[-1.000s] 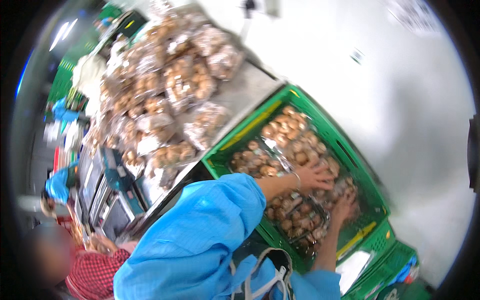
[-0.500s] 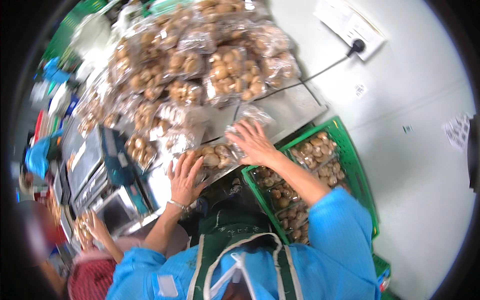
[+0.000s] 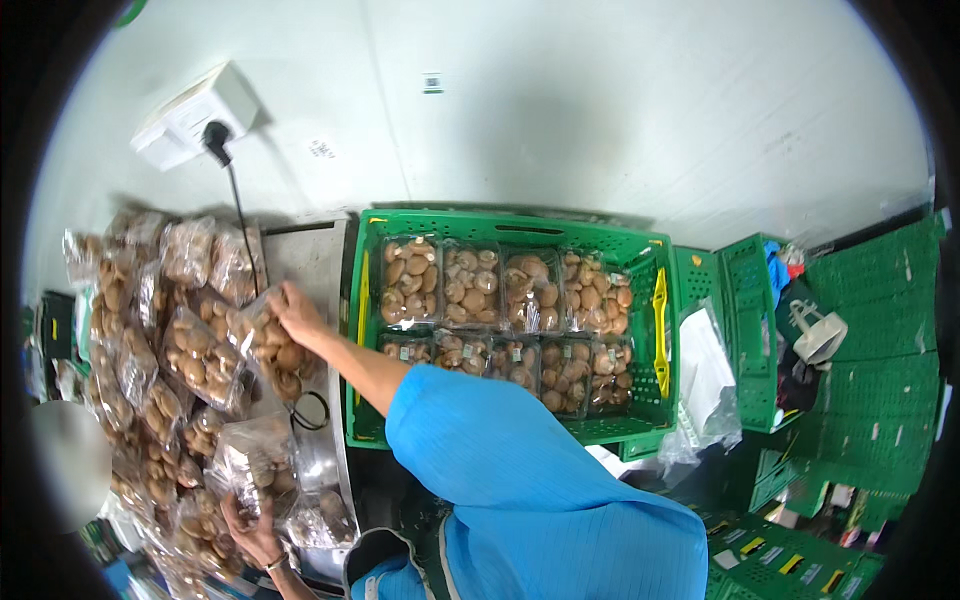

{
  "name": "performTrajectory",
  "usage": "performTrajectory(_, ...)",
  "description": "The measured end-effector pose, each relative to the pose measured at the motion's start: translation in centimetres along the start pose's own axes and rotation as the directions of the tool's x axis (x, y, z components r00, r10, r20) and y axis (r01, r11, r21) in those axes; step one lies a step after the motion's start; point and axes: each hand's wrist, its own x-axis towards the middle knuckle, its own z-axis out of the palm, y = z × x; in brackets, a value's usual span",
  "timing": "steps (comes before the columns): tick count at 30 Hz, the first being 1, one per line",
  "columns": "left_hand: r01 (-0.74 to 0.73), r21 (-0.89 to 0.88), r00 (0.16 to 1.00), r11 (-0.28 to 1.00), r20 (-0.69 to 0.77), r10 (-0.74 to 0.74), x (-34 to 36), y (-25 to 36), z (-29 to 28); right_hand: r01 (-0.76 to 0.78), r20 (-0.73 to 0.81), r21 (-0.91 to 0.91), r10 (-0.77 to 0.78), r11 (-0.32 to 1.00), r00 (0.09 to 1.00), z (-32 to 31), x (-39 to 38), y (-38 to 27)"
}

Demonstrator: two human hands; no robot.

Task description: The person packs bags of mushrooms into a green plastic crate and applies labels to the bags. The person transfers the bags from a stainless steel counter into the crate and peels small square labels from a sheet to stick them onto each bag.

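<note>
My right hand [image 3: 297,314] reaches over to the left. Its fingers are closed on the top edge of a clear bag of brown mushrooms [image 3: 275,348], which hangs tilted above the metal table. Lower down, my left hand [image 3: 252,532], with a bracelet at the wrist, curls round the near end of another clear-wrapped pack of mushrooms [image 3: 252,462]. Some of its fingertips are hidden against the wrap. Beside that hand, near the table edge, lies a further wrapped pack [image 3: 322,518]. A heap of bagged mushrooms [image 3: 205,365] spreads to the left of both hands.
A green crate [image 3: 520,225] right of the table [image 3: 310,262] holds two rows of mushroom packs [image 3: 470,283]. A black cable [image 3: 240,220] runs from a wall socket [image 3: 200,115] down among the bags. More green crates [image 3: 870,390] stand at the right.
The view has swung to the right, bringing the whole green crate into sight. My right hand has gone from the near packs to a bag farther back and taken hold of it.
</note>
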Motion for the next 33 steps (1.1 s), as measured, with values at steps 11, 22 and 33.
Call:
performTrajectory(11, 0.091, -0.527, 0.985, 0.845, -0.077, -0.155, 0.8, -0.6, 1.3, -0.033, 0.048, 0.550, 0.008, 0.834, 0.999, 0.6, -8.1, 0.3)
performTrajectory(22, 0.084, -0.485, 0.989, 0.871, 0.149, -0.013, 1.4, 6.8, 8.4, -0.339, -0.709, -0.622, -0.325, 0.706, 0.625, -47.5, -26.6, -7.7)
performTrajectory(33, -0.557, -0.017, 0.590, 0.830, 0.696, 0.409, -2.8, 19.2, 20.9, -0.422, -0.676, -0.732, -0.498, 0.534, 0.543, -53.4, -23.9, -1.7)
